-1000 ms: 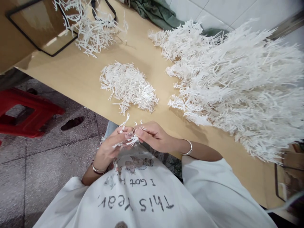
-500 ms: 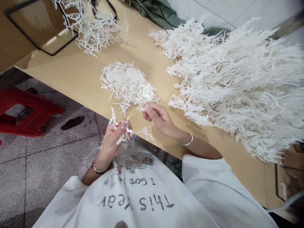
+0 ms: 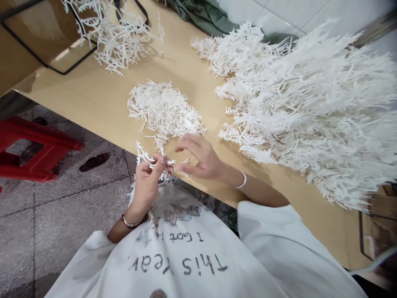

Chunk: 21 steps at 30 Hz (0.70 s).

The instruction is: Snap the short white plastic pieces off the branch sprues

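Note:
My left hand (image 3: 149, 180) is closed around a branched white plastic sprig (image 3: 145, 159) at the near edge of the wooden table (image 3: 102, 103). My right hand (image 3: 200, 159) hovers just right of it with fingers spread and slightly blurred, fingertips close to the sprig, holding nothing I can make out. Just beyond both hands lies a small pile of short white plastic pieces (image 3: 164, 109). A big heap of white branched sprigs (image 3: 310, 107) covers the table's right side.
Another tangle of white sprigs (image 3: 113, 35) lies at the far left beside a black-framed opening (image 3: 43, 62). Green cloth (image 3: 198, 14) sits at the back by a tiled wall. A red stool (image 3: 34, 149) and a dark shoe (image 3: 93, 161) are on the floor.
My right hand pulled a piece off the sprig, carried it out to the small pile, then came back toward my left hand with fingers spread. My left hand stayed on the sprig.

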### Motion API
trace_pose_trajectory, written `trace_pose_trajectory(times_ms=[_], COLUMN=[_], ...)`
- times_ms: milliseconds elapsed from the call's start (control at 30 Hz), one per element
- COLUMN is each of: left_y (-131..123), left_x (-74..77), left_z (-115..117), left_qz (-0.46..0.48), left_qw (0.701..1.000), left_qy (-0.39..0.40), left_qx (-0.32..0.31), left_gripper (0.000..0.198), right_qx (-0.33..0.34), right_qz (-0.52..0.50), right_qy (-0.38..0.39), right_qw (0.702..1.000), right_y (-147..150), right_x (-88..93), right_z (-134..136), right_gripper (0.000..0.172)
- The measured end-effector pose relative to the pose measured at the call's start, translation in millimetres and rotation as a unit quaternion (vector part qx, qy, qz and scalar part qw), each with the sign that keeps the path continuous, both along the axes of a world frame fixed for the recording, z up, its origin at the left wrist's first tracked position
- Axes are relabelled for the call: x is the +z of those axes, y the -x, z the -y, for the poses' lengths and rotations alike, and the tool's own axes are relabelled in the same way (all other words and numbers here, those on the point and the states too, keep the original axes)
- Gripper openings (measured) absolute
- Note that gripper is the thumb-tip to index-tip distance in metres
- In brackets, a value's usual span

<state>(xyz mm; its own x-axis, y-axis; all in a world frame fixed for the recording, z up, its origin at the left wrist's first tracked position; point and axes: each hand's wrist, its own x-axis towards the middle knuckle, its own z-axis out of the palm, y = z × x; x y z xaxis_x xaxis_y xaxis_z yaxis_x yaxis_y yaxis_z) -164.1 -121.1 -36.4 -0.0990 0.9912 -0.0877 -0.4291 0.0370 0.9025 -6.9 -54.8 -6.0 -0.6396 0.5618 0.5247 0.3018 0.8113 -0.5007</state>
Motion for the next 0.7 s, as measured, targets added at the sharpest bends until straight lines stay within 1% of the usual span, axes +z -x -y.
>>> trace_pose_trajectory(times_ms=[33,67,133,167,233,300,400,433,467,500,533,567,600,667,700], left_y=[0,0,1,2,3,5,6,6,6,7,8,9,11,15,17], left_x=[0.0,0.3,1.6,2.6,5.1,8.0,12.8,14.6,16.5,18.4,20.3,22.0,23.4,25.0,25.1], left_z=[0,1,3,4,6,8,9,8,6,4,3,1,0,0,0], left_qz=[-0.012,-0.024,-0.045,-0.047,-0.026,0.023,0.102,0.134,0.168,0.201,0.231,0.251,0.261,0.259,0.254], left_qw=[1.000,1.000,0.999,0.999,0.998,0.995,0.979,0.971,0.965,0.959,0.955,0.950,0.946,0.940,0.938], left_qy=[-0.006,-0.010,-0.010,-0.005,0.006,0.015,0.043,0.057,0.066,0.070,0.071,0.072,0.075,0.083,0.085], left_qx=[0.002,0.003,-0.005,-0.020,-0.055,-0.100,-0.172,-0.188,-0.191,-0.184,-0.175,-0.171,-0.177,-0.208,-0.221], left_gripper=[0.023,0.024,0.026,0.028,0.029,0.029,0.033,0.035,0.038,0.040,0.042,0.043,0.044,0.044,0.043], right_qx=[0.041,0.066,0.090,0.104,0.144,0.191,0.258,0.282,0.301,0.310,0.302,0.273,0.229,0.115,0.061], right_qz=[0.008,0.022,0.043,0.041,0.018,-0.020,-0.057,-0.063,-0.063,-0.059,-0.055,-0.050,-0.043,-0.026,-0.018], right_qy=[0.026,0.049,0.088,0.113,0.195,0.306,0.449,0.480,0.500,0.509,0.504,0.485,0.453,0.360,0.312], right_qw=[0.999,0.996,0.991,0.987,0.970,0.932,0.854,0.829,0.809,0.801,0.807,0.829,0.861,0.925,0.948], right_y=[2,4,6,6,5,3,-1,-3,-4,-5,-5,-6,-6,-6,-7], right_x=[1.0,2.2,5.2,6.9,10.3,13.0,15.8,16.7,17.7,18.9,20.1,21.3,22.3,23.4,23.4], right_z=[5,9,14,16,17,17,15,14,13,12,11,10,8,3,0], right_gripper=[0.033,0.029,0.025,0.025,0.026,0.029,0.034,0.036,0.038,0.040,0.042,0.042,0.042,0.042,0.043])
